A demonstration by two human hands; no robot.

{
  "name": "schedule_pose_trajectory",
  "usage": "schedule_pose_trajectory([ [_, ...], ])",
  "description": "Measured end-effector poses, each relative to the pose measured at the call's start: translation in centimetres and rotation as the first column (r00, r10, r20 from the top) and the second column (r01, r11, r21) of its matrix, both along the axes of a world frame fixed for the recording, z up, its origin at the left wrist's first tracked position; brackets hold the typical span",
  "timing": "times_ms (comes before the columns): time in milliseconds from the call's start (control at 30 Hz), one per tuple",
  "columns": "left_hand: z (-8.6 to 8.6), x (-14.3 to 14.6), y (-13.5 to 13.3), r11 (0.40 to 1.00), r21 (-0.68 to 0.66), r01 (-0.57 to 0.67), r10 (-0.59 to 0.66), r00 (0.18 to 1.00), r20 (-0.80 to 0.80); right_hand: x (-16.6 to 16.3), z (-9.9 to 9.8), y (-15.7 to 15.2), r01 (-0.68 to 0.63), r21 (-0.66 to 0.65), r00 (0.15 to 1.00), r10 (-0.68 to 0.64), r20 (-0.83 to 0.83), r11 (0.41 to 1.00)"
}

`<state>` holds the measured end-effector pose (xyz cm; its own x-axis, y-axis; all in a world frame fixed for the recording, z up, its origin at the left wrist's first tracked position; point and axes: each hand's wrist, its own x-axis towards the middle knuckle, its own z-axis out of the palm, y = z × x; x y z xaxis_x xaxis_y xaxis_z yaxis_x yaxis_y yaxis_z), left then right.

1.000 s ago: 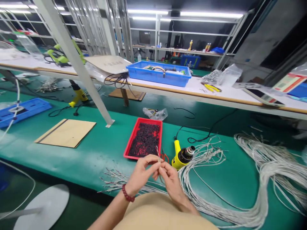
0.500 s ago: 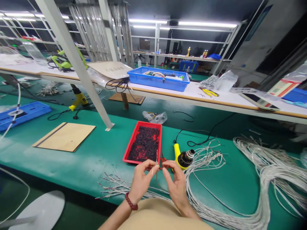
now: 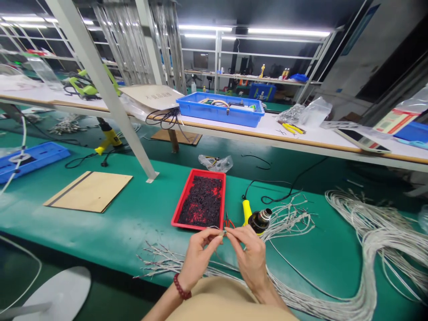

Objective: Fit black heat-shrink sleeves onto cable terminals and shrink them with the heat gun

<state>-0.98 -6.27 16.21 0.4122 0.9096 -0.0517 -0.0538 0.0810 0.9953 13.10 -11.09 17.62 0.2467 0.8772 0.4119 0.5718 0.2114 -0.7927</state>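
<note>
My left hand [image 3: 198, 254], with a dark red bead bracelet at its wrist, pinches the end of a thin pale cable [image 3: 214, 227]. Fingertip to fingertip with it, my right hand [image 3: 248, 252] is closed in a pinch at the same spot; what lies between its fingers is too small to make out. Just beyond both hands stands a red tray [image 3: 174, 218] with many short black tube pieces [image 3: 203, 200] in it. Red-handled pliers [image 3: 228, 221] lie beside the tray, partly behind my right hand. Loose grey-white cable ends [image 3: 160, 261] spread out left of my hands.
A yellow and black heat gun [image 3: 256, 218] rests right of the tray. Thick bundles of pale cable [image 3: 368, 258] curve along the right side. A cardboard sheet [image 3: 90, 191] lies left. Above the bench, a shelf [image 3: 234, 133] carries a blue bin [image 3: 219, 113].
My right hand has turned and come closer, its fingertips now meeting those of my left hand. The wire that stuck up from the left fingers now lies lower, bent sideways.
</note>
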Motion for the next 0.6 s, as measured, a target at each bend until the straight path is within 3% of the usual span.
schedule_pose_trajectory([
  [133, 0.0, -0.1, 0.0, 0.999, -0.051, -0.014, 0.017, 0.999, 0.048, -0.3, 0.0, 0.1, -0.079, -0.181, 0.918, 0.001, -0.396, 0.980],
  [300, -0.6, -0.1, -0.2, 0.997, -0.076, 0.023, -0.016, 0.996, 0.092, -0.6, -0.7, 0.5, -0.109, -0.262, 0.804, -0.070, -0.591, 0.959],
  [400, -1.0, -0.2, -0.2, 0.997, -0.081, 0.013, -0.003, 0.993, 0.117, -1.0, -0.7, 0.4, -0.118, -0.268, 0.779, -0.079, -0.622, 0.956],
  [600, -0.6, -0.4, 0.1, 0.996, -0.094, -0.008, 0.020, 0.992, 0.128, -1.0, -0.5, 0.1, -0.088, -0.155, 0.892, 0.009, -0.453, 0.984],
])
